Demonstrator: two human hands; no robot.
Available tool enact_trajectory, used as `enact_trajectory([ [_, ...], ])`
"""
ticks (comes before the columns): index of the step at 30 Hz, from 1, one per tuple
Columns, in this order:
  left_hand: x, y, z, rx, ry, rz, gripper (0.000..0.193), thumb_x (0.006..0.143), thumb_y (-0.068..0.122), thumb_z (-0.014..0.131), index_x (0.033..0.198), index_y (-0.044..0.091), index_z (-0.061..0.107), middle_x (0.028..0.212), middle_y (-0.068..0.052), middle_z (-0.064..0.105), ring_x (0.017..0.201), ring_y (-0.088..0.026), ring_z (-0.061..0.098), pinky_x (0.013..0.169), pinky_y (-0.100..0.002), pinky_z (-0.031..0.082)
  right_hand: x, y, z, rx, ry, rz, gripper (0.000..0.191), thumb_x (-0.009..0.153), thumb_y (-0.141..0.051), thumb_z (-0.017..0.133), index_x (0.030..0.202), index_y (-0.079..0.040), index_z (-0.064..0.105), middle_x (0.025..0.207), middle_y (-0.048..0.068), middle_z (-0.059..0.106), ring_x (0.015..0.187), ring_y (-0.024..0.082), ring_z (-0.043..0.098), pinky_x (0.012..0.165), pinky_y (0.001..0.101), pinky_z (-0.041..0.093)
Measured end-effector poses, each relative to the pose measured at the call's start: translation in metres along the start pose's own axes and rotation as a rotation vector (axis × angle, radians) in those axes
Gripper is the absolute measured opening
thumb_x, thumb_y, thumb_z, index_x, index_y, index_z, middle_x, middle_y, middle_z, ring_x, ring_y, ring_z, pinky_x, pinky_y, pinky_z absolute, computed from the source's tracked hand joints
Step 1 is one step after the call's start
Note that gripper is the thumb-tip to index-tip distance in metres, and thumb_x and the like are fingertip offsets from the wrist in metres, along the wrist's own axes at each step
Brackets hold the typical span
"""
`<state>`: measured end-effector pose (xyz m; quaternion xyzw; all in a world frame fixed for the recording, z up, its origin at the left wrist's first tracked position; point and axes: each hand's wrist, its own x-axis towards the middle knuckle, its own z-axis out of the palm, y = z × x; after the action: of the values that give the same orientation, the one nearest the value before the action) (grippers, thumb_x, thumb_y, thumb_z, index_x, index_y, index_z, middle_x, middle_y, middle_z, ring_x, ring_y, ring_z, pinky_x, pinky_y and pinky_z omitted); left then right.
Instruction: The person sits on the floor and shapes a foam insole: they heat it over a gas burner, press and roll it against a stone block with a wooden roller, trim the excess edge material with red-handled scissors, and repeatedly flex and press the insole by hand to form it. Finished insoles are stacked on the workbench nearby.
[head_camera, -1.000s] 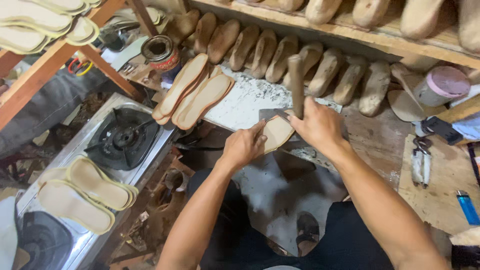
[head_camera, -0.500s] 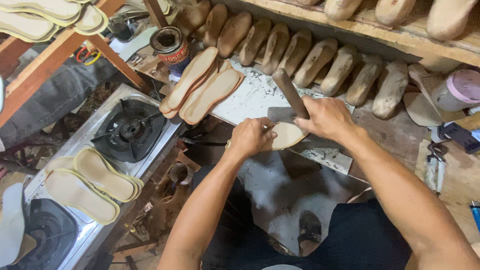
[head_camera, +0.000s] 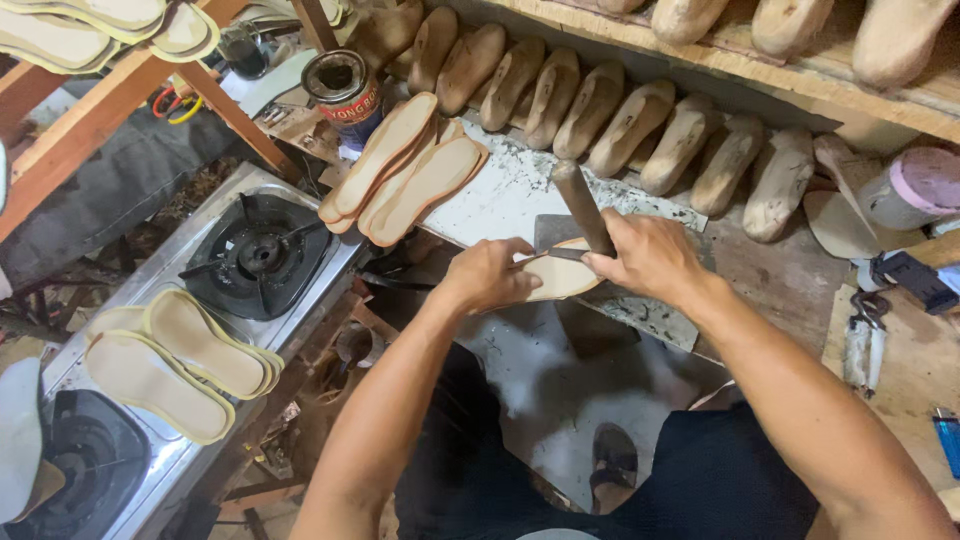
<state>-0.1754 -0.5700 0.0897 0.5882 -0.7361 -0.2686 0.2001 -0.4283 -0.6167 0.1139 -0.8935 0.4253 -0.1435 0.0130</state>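
A pale tan, flat, oval-ended shoe insole (head_camera: 562, 278) is laid on the near edge of the paint-spattered grey work slab (head_camera: 500, 195), its long axis running left to right across the view. Its left end is covered and pressed down by the left hand (head_camera: 492, 277), whose fingers are curled together over the piece. Its right end is met by the right hand (head_camera: 648, 255), which is closed firmly around the dark handle of a knife-like tool (head_camera: 583, 208); the handle is tilted up and away towards the shelf, while the working end is hidden where it meets the insole. The insole thus lies between the two hands, directly below the tool, and both hands are about equally near, each touching one end.

Further back on the slab, a fanned stack of tan insoles (head_camera: 405, 170) is leaned, well apart from the hands. Beside it, an open round tin (head_camera: 342, 85) of dark contents is stood. Along the wall a row of worn wooden shoe lasts (head_camera: 620, 125) is propped on end under a wooden shelf (head_camera: 720, 55). To the left, a steel two-burner gas stove (head_camera: 245, 265) is seen, with yellow-edged insoles (head_camera: 180, 360) piled on its top between the burners. At the right, a pink-lidded plastic tub (head_camera: 915, 190) is set on the bench
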Motion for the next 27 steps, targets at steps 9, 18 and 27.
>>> enact_trajectory([
  [9,0.025,-0.003,0.002,0.029,-0.038,0.068,0.033,0.077,0.035,0.081,0.106,0.02,0.08,0.092,-0.011,0.077,0.087,-0.031,0.073,0.078,-0.043,0.055,0.018,0.008,-0.006,0.004,-0.078,0.365,0.052,0.082,-0.049,0.08,0.104,-0.006,0.064,0.078,0.019,0.071,0.077,0.04,0.071,0.073,0.0517,0.056],
  [18,0.032,-0.006,0.005,-0.065,0.02,0.078,0.027,0.072,0.034,0.085,0.083,0.012,0.075,0.077,-0.01,0.075,0.078,-0.03,0.073,0.072,-0.043,0.055,0.023,-0.006,0.019,-0.016,0.023,0.063,0.059,0.078,-0.04,0.079,0.119,-0.002,0.059,0.084,0.02,0.07,0.074,0.043,0.068,0.064,0.0545,0.052],
  [27,0.0,-0.016,0.002,0.089,0.054,0.051,0.048,0.073,0.042,0.09,0.1,0.008,0.07,0.08,-0.016,0.073,0.081,-0.036,0.069,0.069,-0.048,0.052,-0.012,-0.016,0.001,-0.001,-0.016,-0.045,0.051,0.083,-0.041,0.076,0.11,0.0,0.061,0.078,0.017,0.068,0.071,0.038,0.068,0.061,0.0506,0.053],
])
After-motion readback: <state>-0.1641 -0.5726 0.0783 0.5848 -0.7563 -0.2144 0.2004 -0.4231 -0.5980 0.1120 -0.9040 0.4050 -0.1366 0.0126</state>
